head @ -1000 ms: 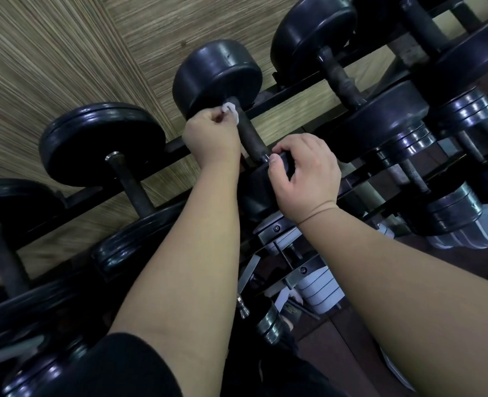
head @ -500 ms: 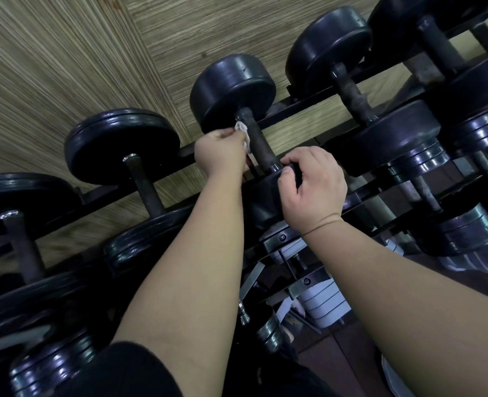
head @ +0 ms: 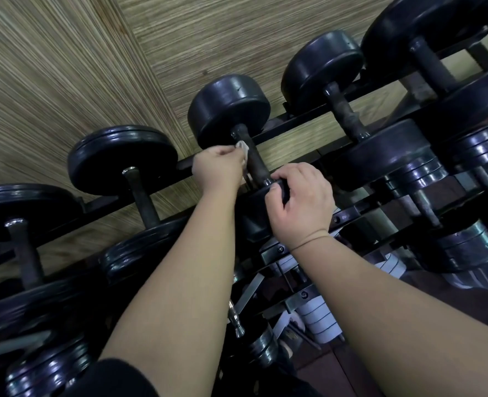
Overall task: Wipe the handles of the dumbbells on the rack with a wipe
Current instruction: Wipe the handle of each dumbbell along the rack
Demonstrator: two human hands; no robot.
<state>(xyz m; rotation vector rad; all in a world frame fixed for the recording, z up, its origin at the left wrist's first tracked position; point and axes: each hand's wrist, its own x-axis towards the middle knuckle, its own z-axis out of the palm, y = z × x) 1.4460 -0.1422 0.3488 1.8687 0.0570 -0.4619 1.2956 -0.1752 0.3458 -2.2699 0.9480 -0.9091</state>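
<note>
A black dumbbell (head: 228, 107) lies across the top rails of the rack (head: 300, 121), its dark handle (head: 252, 159) running toward me. My left hand (head: 218, 170) pinches a small white wipe (head: 243, 149) against the left side of that handle. My right hand (head: 300, 200) grips the rim of the dumbbell's near head (head: 255, 216), fingers curled over its edge. Most of the wipe is hidden inside my left hand.
More black dumbbells sit on the same rack: one to the left (head: 122, 159), one to the right (head: 323, 70), others at both edges. A lower tier holds plate-style dumbbells (head: 466, 247). Behind the rack is a striped woven wall (head: 93, 53).
My left hand with the wipe has slid down the handle from the far head toward its middle. My right hand has kept its grip on the near head.
</note>
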